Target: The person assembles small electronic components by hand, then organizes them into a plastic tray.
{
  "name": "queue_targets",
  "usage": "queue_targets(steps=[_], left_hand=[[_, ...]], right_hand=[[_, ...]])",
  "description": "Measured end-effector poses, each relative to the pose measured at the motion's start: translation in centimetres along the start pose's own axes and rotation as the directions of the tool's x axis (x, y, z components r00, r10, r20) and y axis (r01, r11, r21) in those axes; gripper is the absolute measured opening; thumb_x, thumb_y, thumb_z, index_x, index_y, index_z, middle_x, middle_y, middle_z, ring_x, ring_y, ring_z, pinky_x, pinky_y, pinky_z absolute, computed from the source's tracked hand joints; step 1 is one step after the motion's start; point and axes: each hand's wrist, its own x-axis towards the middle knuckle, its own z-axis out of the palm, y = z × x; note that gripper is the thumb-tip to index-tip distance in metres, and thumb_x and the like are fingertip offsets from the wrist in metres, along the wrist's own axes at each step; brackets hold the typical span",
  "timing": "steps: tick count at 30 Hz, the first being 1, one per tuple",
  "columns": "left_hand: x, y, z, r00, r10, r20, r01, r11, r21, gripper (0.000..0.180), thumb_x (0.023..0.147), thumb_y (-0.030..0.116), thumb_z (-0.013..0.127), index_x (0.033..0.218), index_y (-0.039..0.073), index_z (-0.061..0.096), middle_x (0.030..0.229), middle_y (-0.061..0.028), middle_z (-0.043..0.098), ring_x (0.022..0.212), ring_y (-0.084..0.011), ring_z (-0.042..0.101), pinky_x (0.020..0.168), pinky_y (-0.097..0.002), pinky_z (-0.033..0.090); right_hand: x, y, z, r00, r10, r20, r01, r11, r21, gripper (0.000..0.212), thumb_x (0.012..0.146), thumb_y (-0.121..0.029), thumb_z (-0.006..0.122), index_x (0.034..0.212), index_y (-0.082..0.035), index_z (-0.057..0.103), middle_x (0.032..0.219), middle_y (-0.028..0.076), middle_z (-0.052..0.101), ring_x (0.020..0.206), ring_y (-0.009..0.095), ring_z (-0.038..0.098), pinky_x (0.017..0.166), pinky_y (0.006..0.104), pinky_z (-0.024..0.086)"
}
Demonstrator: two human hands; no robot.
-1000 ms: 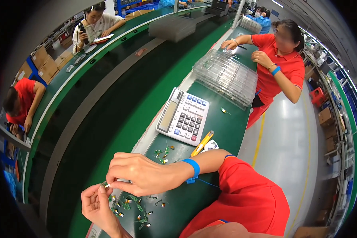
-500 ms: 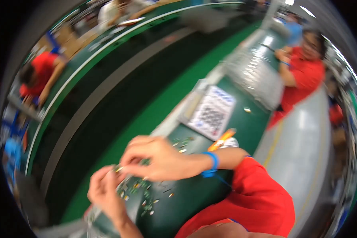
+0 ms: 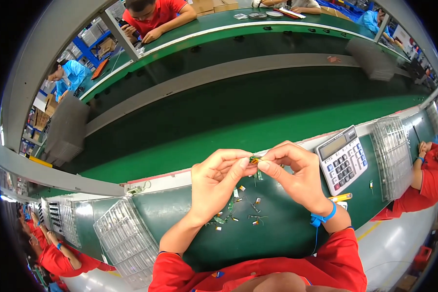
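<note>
Left hand [image 3: 218, 181] and right hand [image 3: 297, 177] both got fingers pinched on a tiny board [image 3: 254, 159], up by the worktop [image 3: 287, 236]'s far edge. Bunch of loose boards [image 3: 230, 207] below, calculator [image 3: 343, 163] off right.

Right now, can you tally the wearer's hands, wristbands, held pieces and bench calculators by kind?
Hands, left hand and right hand: 2
Blue wristband: 1
Small green piece (too small to separate parts): 1
Calculator: 1
Total: 5
</note>
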Motion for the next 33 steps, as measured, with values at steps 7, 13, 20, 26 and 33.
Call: queue_targets(steps=[7, 13, 20, 26, 33], left_hand=[[0.1, -0.5, 0.2, 1.0, 0.006, 0.013, -0.006, 0.998, 0.055, 0.014, 0.09, -0.002, 0.063, 0.102, -0.007, 0.06, 0.094, -0.0178, 0.069, 0.087, -0.0223, 0.07, 0.079, -0.0322, 0.06], [0.0, -0.8, -0.1, 1.0, 0.011, 0.007, -0.011, 1.0, 0.0, 0.011, 0.089, -0.002, 0.066, 0.098, -0.005, 0.061, 0.094, -0.0142, 0.07, 0.089, -0.0185, 0.07, 0.081, -0.0286, 0.058], [0.0, -0.6, 0.0, 0.999, -0.044, -0.024, 0.039, 0.988, -0.152, 0.013, 0.09, -0.003, 0.064, 0.102, -0.006, 0.061, 0.097, -0.0151, 0.069, 0.088, -0.0203, 0.07, 0.079, -0.0305, 0.059], [-0.3, -0.2, -0.3, 0.996, 0.063, 0.063, -0.061, 0.997, -0.04, 0.018, 0.089, -0.005, 0.064, 0.107, -0.006, 0.061, 0.099, -0.0153, 0.068, 0.091, -0.0196, 0.069, 0.081, -0.0291, 0.059], [-0.7, 0.0, -0.5, 0.985, 0.132, 0.112, -0.128, 0.991, -0.047, 0.019, 0.085, -0.009, 0.066, 0.103, -0.007, 0.061, 0.099, -0.0135, 0.068, 0.094, -0.0183, 0.068, 0.083, -0.0284, 0.058]], right_hand=[[0.0, 0.3, -0.3, 1.0, 0.0, -0.006, 0.0, 1.0, -0.013, 0.012, 0.085, -0.004, 0.072, 0.092, 0.004, 0.066, 0.091, 0.01, 0.064, 0.085, 0.016, 0.065, 0.076, 0.0284, 0.054], [-0.3, 0.7, 0.4, 0.999, -0.046, -0.014, 0.045, 0.997, -0.059, 0.014, 0.082, -0.003, 0.075, 0.091, 0.002, 0.066, 0.091, 0.009, 0.065, 0.084, 0.015, 0.065, 0.075, 0.028, 0.055], [0.2, 0.7, 0.5, 0.873, -0.486, -0.035, 0.42, 0.788, -0.449, 0.028, 0.07, 0.001, 0.082, 0.093, 0.002, 0.067, 0.085, 0.01, 0.067, 0.073, 0.019, 0.064, 0.065, 0.028, 0.052], [-0.1, 0.3, 0.2, 0.793, -0.609, 0.022, 0.529, 0.67, -0.521, 0.031, 0.066, -0.002, 0.084, 0.092, 0.001, 0.068, 0.081, 0.011, 0.068, 0.069, 0.023, 0.064, 0.06, 0.0293, 0.05], [-0.3, 0.0, 0.2, 0.741, -0.671, 0.024, 0.583, 0.625, -0.519, 0.034, 0.063, -0.008, 0.087, 0.091, -0.001, 0.069, 0.08, 0.01, 0.068, 0.07, 0.023, 0.066, 0.058, 0.028, 0.051]])
